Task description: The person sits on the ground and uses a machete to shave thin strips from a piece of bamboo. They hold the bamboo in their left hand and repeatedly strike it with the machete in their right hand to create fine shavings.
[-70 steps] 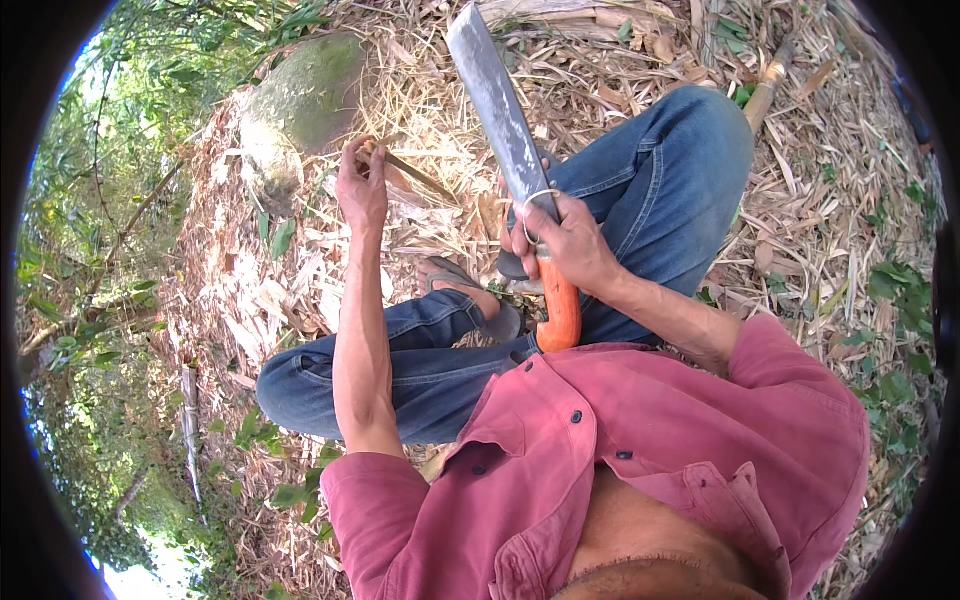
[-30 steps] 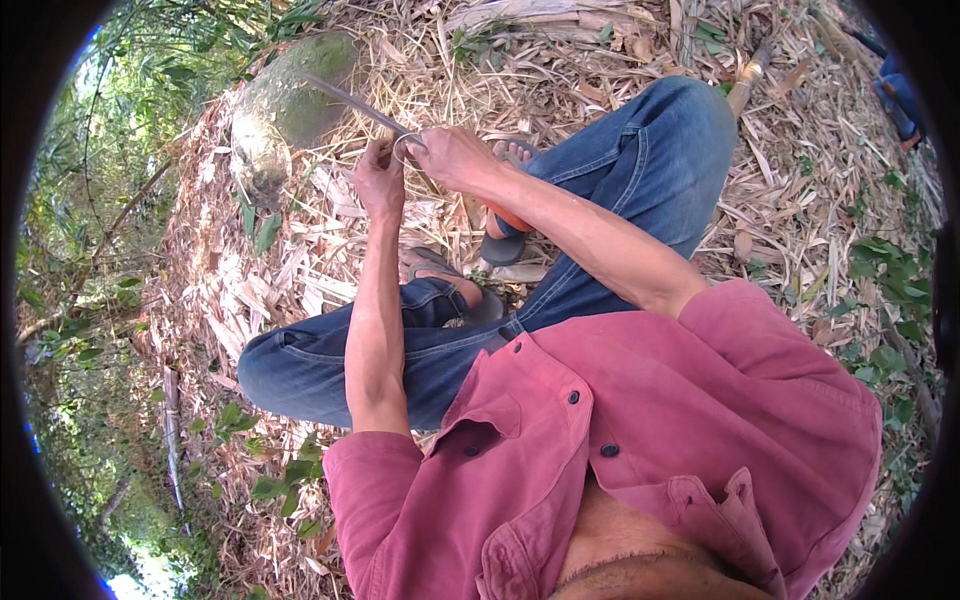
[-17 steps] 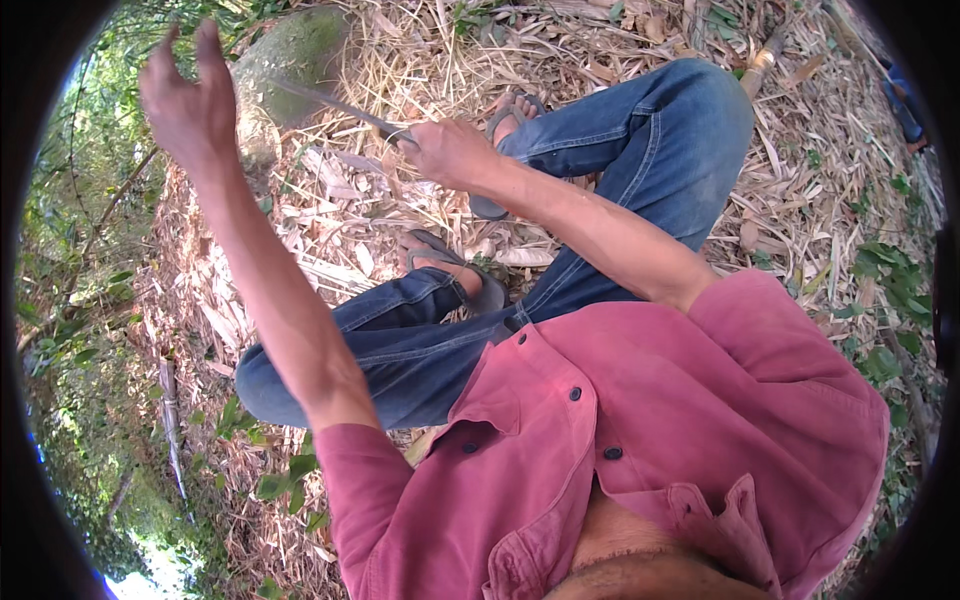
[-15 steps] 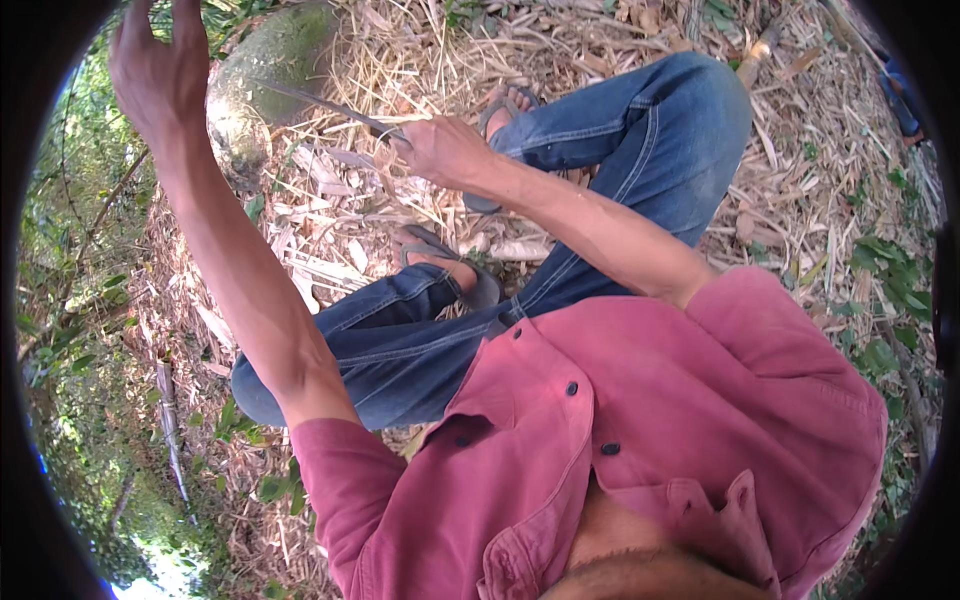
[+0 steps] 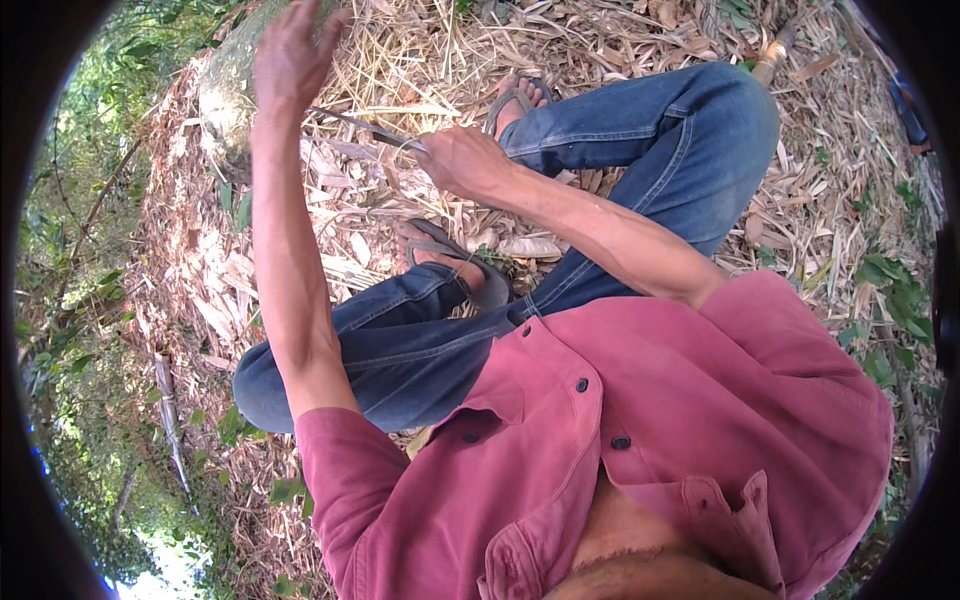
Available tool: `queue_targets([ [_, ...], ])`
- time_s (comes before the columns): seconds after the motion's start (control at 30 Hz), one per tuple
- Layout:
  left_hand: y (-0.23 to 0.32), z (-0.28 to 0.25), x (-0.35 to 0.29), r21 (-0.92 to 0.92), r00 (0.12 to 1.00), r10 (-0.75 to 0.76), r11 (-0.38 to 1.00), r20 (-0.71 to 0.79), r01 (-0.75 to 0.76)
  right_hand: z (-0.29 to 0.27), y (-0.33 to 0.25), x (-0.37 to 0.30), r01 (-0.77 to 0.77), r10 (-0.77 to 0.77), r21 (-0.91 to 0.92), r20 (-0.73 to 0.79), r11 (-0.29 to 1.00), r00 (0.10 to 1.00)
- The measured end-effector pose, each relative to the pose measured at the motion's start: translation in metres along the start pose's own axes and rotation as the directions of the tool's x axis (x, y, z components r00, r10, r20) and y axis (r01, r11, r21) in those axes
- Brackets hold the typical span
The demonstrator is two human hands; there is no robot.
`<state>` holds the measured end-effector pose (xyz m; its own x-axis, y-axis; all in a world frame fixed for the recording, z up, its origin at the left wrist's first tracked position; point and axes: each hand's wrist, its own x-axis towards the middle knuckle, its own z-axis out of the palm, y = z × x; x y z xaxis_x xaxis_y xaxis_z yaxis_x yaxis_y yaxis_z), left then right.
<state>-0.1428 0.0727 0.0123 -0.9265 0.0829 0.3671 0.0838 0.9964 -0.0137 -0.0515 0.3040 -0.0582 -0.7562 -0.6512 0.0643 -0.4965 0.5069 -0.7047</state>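
Note:
My right hand [image 5: 465,162] is closed around the handle end of a knife [image 5: 375,130], in front of my bent legs. Its long thin dark blade points left and away from me, and the far end passes close to my left wrist. My left hand [image 5: 292,58] is raised at the top left, its fingers apart and nothing visible in it. Part of that hand reaches the upper rim of the picture. Behind it lies a big rounded greenish-grey rock [image 5: 225,100], partly covered by the hand and forearm.
Dry leaves and pale straw-like strips [image 5: 400,75] cover the ground. My feet in sandals [image 5: 455,255] and my jeans-clad legs [image 5: 640,150] frame the working spot. Green plants [image 5: 890,290] grow at right, and thick undergrowth stands at left. A cut stick [image 5: 770,62] lies at the upper right.
My left hand has swung right, from left of the rock to in front of it, nearer the knife. My right hand, still holding the knife, has shifted slightly right and nearer me.

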Motion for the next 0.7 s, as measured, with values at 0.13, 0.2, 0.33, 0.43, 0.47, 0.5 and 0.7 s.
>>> queue_targets([
  [0.13,0.007,0.037,-0.038,-0.097,0.943,-0.114,0.984,0.313,0.151,-0.002,0.001,0.0,-0.136,0.136,-0.005,0.115,0.991,0.984],
  [0.2,-0.013,0.107,-0.091,-0.146,0.924,-0.16,0.964,0.348,0.222,0.046,0.027,-0.017,-0.064,0.083,-0.094,0.223,0.994,0.971],
  [0.33,0.003,0.115,-0.099,-0.571,0.954,-0.287,0.77,0.088,0.285,0.056,0.04,-0.011,-0.05,0.115,-0.234,0.27,0.971,0.956],
  [0.43,0.011,0.073,-0.108,-0.731,0.778,-0.625,0.502,0.063,0.463,0.044,0.029,0.001,-0.142,0.184,-0.163,0.274,0.976,0.944],
  [0.47,0.004,0.066,-0.113,-0.711,0.696,-0.705,0.418,0.139,0.566,0.049,0.032,0.003,-0.166,0.201,-0.157,0.237,0.973,0.95],
  [0.5,0.001,0.059,-0.124,-0.674,0.596,-0.77,0.316,0.229,0.667,0.055,0.032,-0.001,-0.204,0.231,-0.145,0.211,0.968,0.95],
  [0.7,0.059,0.021,-0.159,-0.598,0.641,-0.589,0.306,0.492,0.741,0.056,0.03,-0.001,-0.228,0.247,-0.108,0.217,0.968,0.945],
])
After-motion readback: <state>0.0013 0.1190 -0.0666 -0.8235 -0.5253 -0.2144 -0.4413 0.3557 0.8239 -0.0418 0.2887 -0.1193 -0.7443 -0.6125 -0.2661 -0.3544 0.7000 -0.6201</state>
